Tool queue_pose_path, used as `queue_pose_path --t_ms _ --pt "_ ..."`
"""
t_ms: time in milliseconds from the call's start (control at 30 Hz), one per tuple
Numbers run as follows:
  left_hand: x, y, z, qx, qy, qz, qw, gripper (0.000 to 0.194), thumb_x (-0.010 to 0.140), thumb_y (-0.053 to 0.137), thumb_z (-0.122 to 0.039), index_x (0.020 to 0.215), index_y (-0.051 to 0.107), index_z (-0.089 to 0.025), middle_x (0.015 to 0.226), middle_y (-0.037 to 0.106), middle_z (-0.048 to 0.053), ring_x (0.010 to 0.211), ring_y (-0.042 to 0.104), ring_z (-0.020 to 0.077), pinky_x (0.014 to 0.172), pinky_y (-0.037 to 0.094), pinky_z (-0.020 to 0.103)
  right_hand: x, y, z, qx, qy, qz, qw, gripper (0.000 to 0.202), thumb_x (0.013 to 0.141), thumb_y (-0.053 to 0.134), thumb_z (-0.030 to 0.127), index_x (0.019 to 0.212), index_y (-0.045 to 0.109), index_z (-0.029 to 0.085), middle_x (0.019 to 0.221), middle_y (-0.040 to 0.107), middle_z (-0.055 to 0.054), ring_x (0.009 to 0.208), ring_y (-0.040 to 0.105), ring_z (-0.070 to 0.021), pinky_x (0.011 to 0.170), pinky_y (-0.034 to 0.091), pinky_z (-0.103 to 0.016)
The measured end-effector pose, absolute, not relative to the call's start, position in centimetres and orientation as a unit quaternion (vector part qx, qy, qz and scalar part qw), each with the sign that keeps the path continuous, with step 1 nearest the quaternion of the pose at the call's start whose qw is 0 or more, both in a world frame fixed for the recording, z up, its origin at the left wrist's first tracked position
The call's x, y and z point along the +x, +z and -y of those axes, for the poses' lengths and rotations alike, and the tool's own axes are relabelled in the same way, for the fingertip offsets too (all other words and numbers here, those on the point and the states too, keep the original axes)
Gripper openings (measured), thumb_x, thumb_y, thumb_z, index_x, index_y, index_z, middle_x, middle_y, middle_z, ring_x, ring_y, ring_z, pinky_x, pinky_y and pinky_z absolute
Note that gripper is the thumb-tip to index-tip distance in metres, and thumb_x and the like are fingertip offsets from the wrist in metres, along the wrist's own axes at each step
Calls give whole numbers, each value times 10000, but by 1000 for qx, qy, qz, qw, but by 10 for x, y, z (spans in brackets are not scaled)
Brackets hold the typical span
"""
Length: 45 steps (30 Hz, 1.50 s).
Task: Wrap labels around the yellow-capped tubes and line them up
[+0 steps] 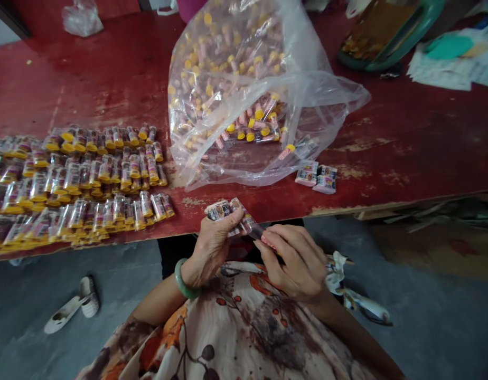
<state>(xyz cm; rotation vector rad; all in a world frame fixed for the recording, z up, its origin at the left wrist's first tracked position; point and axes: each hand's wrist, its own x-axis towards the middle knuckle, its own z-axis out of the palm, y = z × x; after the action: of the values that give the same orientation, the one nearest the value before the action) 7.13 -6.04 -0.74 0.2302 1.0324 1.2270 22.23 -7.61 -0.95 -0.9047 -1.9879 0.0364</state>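
Observation:
My left hand [214, 245], with a green bangle on the wrist, pinches a small stack of printed clear sleeves [220, 210] under the thumb. One printed sleeve [244, 215] slants from that thumb toward my right hand [293, 258]. The fingers of my right hand are closed round a small tube with pink contents [269, 239], whose end lies at the sleeve's lower end; how far it sits inside I cannot tell. Past my hands lies a big clear plastic bag [307, 105] of yellow-capped pink tubes [260, 126]. Two more bundles of sleeves [316, 177] rest right of the bag's mouth.
Rows of sleeved tubes with yellow caps [109, 174] are piled on the left of the worn red table [386, 142]. A green-rimmed jug [386, 37] and papers [446, 68] stand at back right. White slippers [75, 306] lie on the floor.

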Motion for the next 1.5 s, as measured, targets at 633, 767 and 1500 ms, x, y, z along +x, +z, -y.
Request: queue_pose_path --t_ms 633,767,1500 --pt "55 -19 70 109 549 -471 681 342 596 872 -335 805 677 -148 743 672 6 625 603 130 641 513 273 208 -12 67 -347 174 832 397 365 824 697 270 1143 551 168 1106 586 -140 1034 614 -241 865 568 -375" --pt "51 -18 69 100 546 -456 695 355 619 866 -330 871 684 -159 814 694 14 682 636 147 706 537 307 222 -11 68 -350 249 817 384 381 837 664 230 1198 555 176 1227 564 -148 1104 591 -251 917 546 -420" --pt "60 -13 79 132 528 -415 730 370 557 900 -323 823 706 -154 777 692 14 639 614 123 624 520 246 210 -18 74 -383 161 757 505 291 807 639 109 1079 647 210 998 678 -79 856 661 -194 697 582 -339"
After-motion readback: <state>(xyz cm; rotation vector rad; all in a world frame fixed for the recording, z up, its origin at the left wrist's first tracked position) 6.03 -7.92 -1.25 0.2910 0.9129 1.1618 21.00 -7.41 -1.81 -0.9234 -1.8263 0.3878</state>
